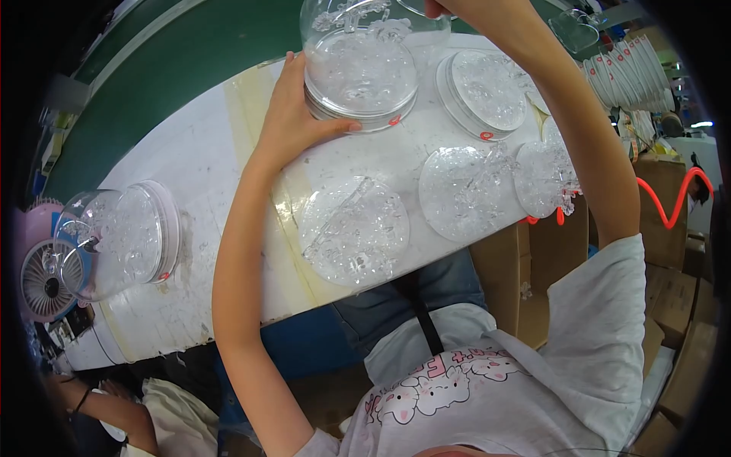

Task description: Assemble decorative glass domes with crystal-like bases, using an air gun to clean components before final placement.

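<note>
My left hand (298,114) curves round the side of a thick round clear base (358,120), thumb at its near edge. A clear dome (320,34) seems to rise from this base, with a clear crystal-like branching ornament (350,17) inside. My right hand (448,7) reaches over the dome's upper right. The top edge cuts most of it off, so its grip is hidden. To the right lies another round base (487,91) with clear pieces on it. Nearer me are clear decorated discs (356,232), (464,194), (539,183).
Another domed piece (141,232) stands on the white table (205,152) at left, beside a pink and blue fan (49,278). White round bases (628,76) are stacked at right. Cardboard boxes (670,297) and a red coiled cord (670,221) lie beyond. A co-worker's arm (114,411) shows lower left.
</note>
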A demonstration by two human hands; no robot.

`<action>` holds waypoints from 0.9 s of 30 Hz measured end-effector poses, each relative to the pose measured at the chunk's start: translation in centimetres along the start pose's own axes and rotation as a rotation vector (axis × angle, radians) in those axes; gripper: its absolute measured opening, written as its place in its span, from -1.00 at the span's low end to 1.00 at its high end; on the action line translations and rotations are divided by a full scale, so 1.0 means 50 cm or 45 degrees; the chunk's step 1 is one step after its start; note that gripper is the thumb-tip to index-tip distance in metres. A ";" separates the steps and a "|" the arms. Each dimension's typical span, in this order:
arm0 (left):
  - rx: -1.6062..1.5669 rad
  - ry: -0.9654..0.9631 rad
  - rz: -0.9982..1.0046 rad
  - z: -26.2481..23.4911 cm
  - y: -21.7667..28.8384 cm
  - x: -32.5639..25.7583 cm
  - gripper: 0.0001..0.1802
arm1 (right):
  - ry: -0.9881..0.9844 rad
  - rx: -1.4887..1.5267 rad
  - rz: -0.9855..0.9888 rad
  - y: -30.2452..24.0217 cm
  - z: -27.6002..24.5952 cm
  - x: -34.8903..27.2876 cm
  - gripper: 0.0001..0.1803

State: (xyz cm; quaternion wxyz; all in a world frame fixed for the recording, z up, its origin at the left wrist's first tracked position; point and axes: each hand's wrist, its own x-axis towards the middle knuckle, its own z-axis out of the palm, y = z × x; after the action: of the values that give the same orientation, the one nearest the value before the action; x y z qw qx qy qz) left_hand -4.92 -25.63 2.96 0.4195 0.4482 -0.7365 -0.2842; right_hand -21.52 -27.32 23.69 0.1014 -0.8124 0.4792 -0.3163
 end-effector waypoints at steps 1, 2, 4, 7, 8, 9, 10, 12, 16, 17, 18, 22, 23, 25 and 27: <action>-0.004 0.002 0.002 0.001 0.001 0.000 0.23 | -0.032 0.006 0.052 -0.003 -0.001 0.000 -0.68; -0.007 0.004 0.005 0.001 0.001 0.000 0.22 | -0.030 0.004 0.054 0.006 0.006 0.002 -0.68; -0.014 0.015 0.023 0.002 0.002 0.000 0.21 | 0.119 -0.135 -0.196 0.019 0.024 0.007 -0.66; -0.028 0.026 0.049 0.002 0.002 0.001 0.20 | -0.013 0.009 -0.015 0.000 0.007 -0.005 -0.65; -0.035 0.024 0.058 0.002 0.002 0.002 0.20 | -0.010 0.009 -0.016 0.001 0.006 -0.004 -0.65; -0.033 0.024 0.061 0.002 0.003 0.003 0.20 | -0.023 -0.006 -0.009 0.004 0.007 -0.002 -0.66; -0.023 0.034 0.077 0.001 0.003 0.006 0.21 | -0.031 -0.024 -0.004 0.006 0.005 0.001 -0.66; -0.008 0.045 0.106 0.000 0.009 0.008 0.22 | -0.015 0.006 -0.050 0.011 0.007 -0.001 -0.67; 0.045 0.069 0.096 0.000 0.010 0.007 0.26 | -0.062 0.095 -0.060 0.019 0.010 0.009 -0.67; 0.045 0.073 0.039 0.002 0.015 0.010 0.26 | -0.069 0.111 0.008 0.019 0.008 0.015 -0.64; 0.046 0.073 0.058 0.005 0.020 0.013 0.26 | -0.053 0.103 0.004 0.020 0.003 0.014 -0.64; -0.126 0.039 0.006 0.003 0.038 0.013 0.16 | -0.078 0.163 0.054 0.022 -0.003 0.002 -0.59; -0.139 0.040 0.004 0.002 0.040 0.011 0.13 | -0.094 0.169 0.066 0.021 -0.006 -0.002 -0.56; -0.177 0.045 0.006 0.002 0.044 0.010 0.12 | -0.097 0.176 0.074 0.029 -0.007 -0.008 -0.54; -0.217 0.048 0.008 0.000 0.043 0.009 0.11 | 0.125 0.032 -0.282 0.051 -0.007 -0.014 -0.51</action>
State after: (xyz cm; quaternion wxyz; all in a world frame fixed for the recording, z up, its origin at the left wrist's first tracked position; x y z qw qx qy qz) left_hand -5.94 -25.10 4.86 0.4707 0.4139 -0.7029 -0.3362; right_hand -23.80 -28.02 22.46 0.0526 -0.8425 0.3870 -0.3710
